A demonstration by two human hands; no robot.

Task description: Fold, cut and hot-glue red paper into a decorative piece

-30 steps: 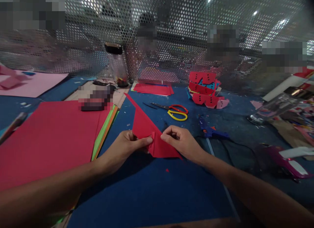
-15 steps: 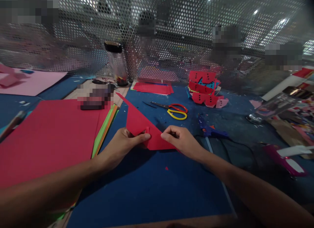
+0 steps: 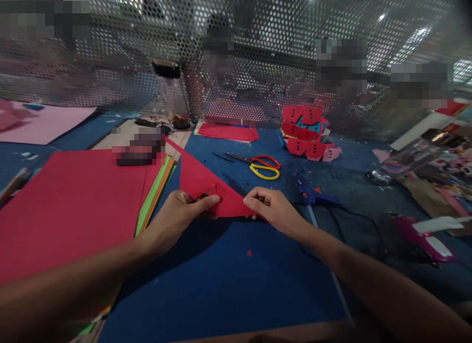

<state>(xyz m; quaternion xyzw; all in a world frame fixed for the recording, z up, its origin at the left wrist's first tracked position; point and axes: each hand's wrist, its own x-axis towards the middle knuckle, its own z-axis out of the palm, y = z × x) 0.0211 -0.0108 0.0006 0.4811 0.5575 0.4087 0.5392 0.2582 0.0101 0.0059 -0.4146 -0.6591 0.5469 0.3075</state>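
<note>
A folded piece of red paper (image 3: 201,178) is held between both hands above the blue tabletop (image 3: 236,284). Its long narrow tip points up and to the left. My left hand (image 3: 180,212) pinches its lower edge, the thumb pressing beside a small raised fold. On the other side my right hand (image 3: 271,207) grips the right part between thumb and fingers. The undersides of both hands and some fingertips are hidden by the paper. Beyond it lie scissors (image 3: 254,163) with one red and one yellow handle.
Large red sheets (image 3: 70,210) cover the left side, with a dark phone-like object (image 3: 142,148) on them. A clear jar (image 3: 173,97) stands near the perforated metal screen (image 3: 250,67). Cut red pieces (image 3: 302,131) are stacked at the back. A blue glue gun (image 3: 315,190) with a cord lies right.
The red paper has shifted slightly left and upward, and its lower edge has tilted. My left hand has moved a little left with it; both hands keep their pinch.
</note>
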